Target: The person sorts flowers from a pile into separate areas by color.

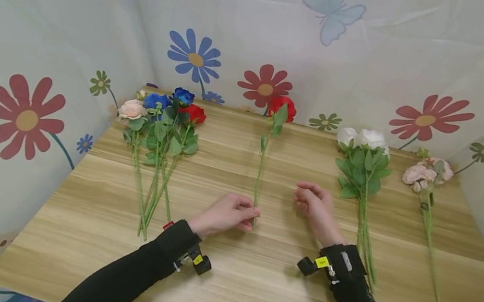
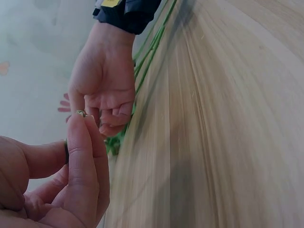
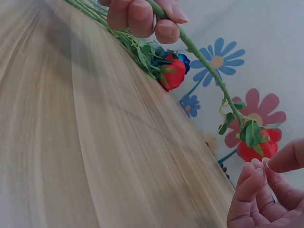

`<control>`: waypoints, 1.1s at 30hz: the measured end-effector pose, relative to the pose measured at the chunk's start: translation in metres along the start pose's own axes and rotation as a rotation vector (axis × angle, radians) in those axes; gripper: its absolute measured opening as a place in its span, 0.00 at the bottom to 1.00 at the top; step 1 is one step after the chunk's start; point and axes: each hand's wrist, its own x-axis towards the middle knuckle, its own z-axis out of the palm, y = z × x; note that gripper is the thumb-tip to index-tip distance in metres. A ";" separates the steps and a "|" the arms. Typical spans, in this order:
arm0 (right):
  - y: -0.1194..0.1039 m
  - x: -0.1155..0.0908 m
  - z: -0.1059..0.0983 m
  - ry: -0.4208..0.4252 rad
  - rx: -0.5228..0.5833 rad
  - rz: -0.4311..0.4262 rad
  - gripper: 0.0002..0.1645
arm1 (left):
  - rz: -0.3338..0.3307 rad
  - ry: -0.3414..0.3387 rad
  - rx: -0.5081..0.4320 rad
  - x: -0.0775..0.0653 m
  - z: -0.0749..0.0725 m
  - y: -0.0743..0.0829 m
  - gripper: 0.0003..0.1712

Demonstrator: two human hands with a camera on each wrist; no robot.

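My left hand (image 1: pixel 227 215) pinches a single red rose (image 1: pixel 287 110) near the bottom of its green stem (image 1: pixel 259 175). The bloom points away from me, toward the back of the table. In the left wrist view the stem's cut end (image 2: pixel 80 113) pokes out between thumb and fingers. Right of the stem, apart from it, my right hand (image 1: pixel 317 211) hovers with fingers loosely bent and nothing in them. From the right wrist, that hand (image 3: pixel 268 192) overlaps the red bloom (image 3: pixel 259 145) only in line of sight.
At the left lie several stems with a pink rose (image 1: pixel 132 109), blue roses (image 1: pixel 157 101) and another red rose (image 1: pixel 193 113). White roses (image 1: pixel 373 140) lie right of my right hand, pale pink flowers (image 1: pixel 420 175) farther right. A printed curtain (image 1: pixel 253 21) borders the wooden table (image 1: pixel 276 294).
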 end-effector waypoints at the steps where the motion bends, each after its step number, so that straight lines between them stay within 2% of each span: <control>1: 0.000 0.000 -0.002 0.005 0.001 -0.003 0.17 | -0.001 -0.003 -0.001 0.002 0.003 0.000 0.14; 7: -0.003 -0.003 -0.013 0.044 0.008 -0.018 0.12 | -0.009 -0.021 -0.007 0.014 0.019 -0.001 0.13; 16: -0.003 -0.007 -0.024 0.080 -0.017 -0.020 0.14 | -0.003 -0.044 0.007 0.029 0.038 0.000 0.12; 26: -0.003 -0.008 -0.032 0.082 0.008 -0.026 0.12 | -0.028 -0.073 -0.020 0.046 0.050 -0.005 0.12; 33: -0.003 -0.008 -0.037 0.091 0.027 -0.036 0.09 | -0.058 -0.080 -0.037 0.049 0.054 -0.002 0.13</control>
